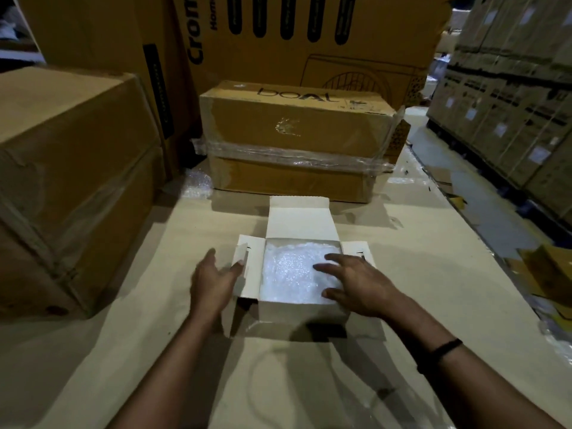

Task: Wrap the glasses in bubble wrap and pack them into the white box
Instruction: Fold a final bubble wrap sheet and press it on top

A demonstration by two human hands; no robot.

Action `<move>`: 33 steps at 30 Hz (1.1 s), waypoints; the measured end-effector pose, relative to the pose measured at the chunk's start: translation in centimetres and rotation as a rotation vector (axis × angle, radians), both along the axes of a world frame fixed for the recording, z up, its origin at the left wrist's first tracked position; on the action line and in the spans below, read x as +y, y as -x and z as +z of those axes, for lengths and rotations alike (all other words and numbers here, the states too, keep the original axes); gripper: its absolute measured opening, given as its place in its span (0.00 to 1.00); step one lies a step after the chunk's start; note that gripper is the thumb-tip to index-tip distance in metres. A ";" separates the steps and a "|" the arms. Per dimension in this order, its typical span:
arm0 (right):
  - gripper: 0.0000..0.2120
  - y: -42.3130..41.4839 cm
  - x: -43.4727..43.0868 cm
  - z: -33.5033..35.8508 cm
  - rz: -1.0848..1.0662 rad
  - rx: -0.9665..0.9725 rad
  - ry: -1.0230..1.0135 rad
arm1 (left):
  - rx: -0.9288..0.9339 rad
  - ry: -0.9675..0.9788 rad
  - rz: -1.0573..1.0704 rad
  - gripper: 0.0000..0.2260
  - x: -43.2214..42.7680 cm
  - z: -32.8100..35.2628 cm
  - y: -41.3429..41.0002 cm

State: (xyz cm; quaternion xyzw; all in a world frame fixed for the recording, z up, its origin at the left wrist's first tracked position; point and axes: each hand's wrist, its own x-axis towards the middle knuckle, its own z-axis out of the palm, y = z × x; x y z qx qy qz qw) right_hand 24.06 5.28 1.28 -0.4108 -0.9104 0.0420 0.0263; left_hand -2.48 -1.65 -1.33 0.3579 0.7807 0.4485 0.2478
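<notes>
Two bare forearms reach forward over the bench, the right one wearing a black band at the wrist. Near the middle of the bench stands the white box, open, its lid flap upright at the far side and both side flaps turned outward. Bubble wrap fills the box up to the rim. No glass shows through it, so the glasses are presumably inside that bundle. The left hand has its fingers straight, tips touching the left side flap. The right hand is spread flat over the right part of the wrap, apparently resting on it. This looks like the settling step before closing. It is best done by pressing with the whole flat hand rather than the fingertips, gently and evenly, until the wrap sits below the rim. Meanwhile the left hand should steady the box wall, then fold the side flaps in before the lid. Toward the far edge sits a taped brown box, with a scrap of bubble wrap beside it. A large carton stands at the left edge.
</notes>
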 end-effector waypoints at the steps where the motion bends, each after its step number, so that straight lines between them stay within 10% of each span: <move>1: 0.25 0.5 -0.2 -0.5 0.023 0.009 0.007 | -0.264 0.046 -0.047 0.08 0.3 0.3 0.3; 3: 0.20 1.4 -0.1 -1.4 0.068 0.009 0.016 | -0.485 0.064 -0.103 0.06 0.6 0.6 0.5; 10: 0.17 1.7 0.2 -2.2 0.054 0.027 0.037 | -0.095 -0.118 -0.440 0.15 1.8 2.2 -3.3; 17: 0.18 -2.8 1.3 -1.2 -0.467 0.347 -0.127 | 0.834 0.154 -0.641 0.27 3.6 -0.1 -6.2; 23: 0.14 -5.0 2.4 -2.3 -0.962 0.841 0.609 | 0.811 0.012 -0.584 0.22 4.8 -0.9 -5.7; 33: 0.14 1.9 0.9 1.0 -0.530 0.521 0.224 | 0.685 0.114 -0.751 0.26 5.6 -1.8 -5.1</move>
